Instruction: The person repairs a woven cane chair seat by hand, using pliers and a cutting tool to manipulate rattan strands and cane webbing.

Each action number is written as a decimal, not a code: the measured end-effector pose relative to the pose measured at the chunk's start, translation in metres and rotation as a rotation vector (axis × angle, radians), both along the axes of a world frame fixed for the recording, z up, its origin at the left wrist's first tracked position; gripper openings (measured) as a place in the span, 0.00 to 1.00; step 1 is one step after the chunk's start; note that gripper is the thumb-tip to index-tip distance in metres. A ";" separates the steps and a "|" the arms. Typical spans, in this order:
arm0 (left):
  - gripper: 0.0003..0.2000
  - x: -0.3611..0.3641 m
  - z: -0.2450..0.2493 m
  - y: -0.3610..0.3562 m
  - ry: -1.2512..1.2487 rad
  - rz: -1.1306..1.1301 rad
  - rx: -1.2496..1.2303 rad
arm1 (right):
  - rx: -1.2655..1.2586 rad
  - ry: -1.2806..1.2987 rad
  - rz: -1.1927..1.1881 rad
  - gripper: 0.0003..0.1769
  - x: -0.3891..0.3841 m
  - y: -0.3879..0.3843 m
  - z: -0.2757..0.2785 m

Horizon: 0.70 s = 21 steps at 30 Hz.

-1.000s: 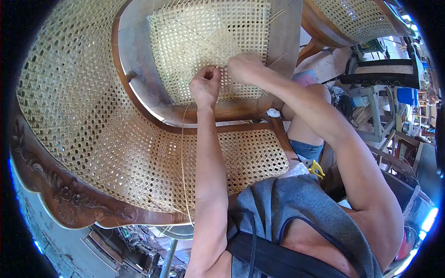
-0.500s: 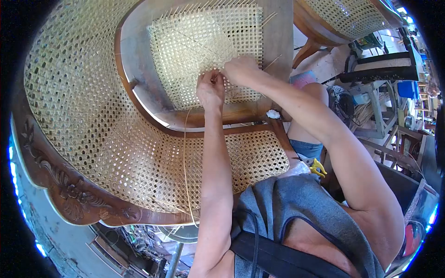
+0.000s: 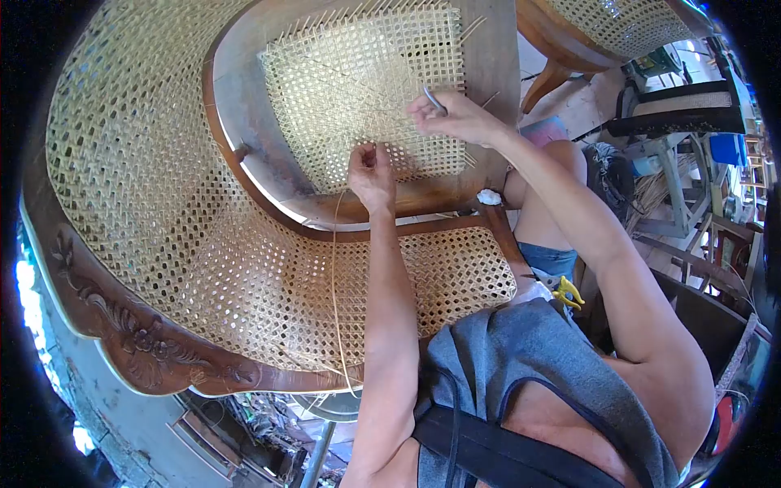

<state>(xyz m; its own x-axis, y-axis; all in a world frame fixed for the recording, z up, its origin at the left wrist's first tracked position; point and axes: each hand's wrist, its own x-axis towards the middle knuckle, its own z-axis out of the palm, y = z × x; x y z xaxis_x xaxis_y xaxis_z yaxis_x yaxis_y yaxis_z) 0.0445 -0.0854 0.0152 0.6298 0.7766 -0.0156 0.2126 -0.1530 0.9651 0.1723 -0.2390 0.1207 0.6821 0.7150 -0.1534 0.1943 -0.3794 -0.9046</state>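
Observation:
My left hand (image 3: 372, 172) pinches at the lower part of the woven cane panel (image 3: 350, 98), its fingers curled; the strand between them is too small to make out. From near that hand a long loose cane strand (image 3: 334, 276) hangs down over the larger woven cane. Raised just above the panel's right part, my right hand (image 3: 455, 118) holds a thin grey metal tool (image 3: 434, 101) between its fingers. The panel is set in a wooden frame (image 3: 488, 81), and cane ends stick out along its top and right edges.
Larger woven cane (image 3: 179, 203) with a carved wooden rail (image 3: 138, 337) spreads at the left. A yellow-handled tool (image 3: 567, 293) lies near my lap. Another cane piece (image 3: 610, 24) stands top right. A white lump (image 3: 489, 197) rests on the wood.
My right hand has moved right, away from my left hand, and the metal tool now shows in it. My left hand has stayed near the same spot on the panel.

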 end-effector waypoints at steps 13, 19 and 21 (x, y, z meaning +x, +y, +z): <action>0.01 -0.004 0.004 -0.004 -0.190 -0.042 -0.181 | -0.149 -0.343 0.069 0.17 0.005 0.049 0.031; 0.01 -0.001 -0.007 -0.003 -0.354 -0.010 -0.356 | -0.495 -0.507 -0.169 0.16 0.035 0.000 0.023; 0.01 -0.003 -0.012 -0.006 -0.373 0.016 -0.398 | -0.360 -0.352 -0.001 0.16 0.021 0.005 0.017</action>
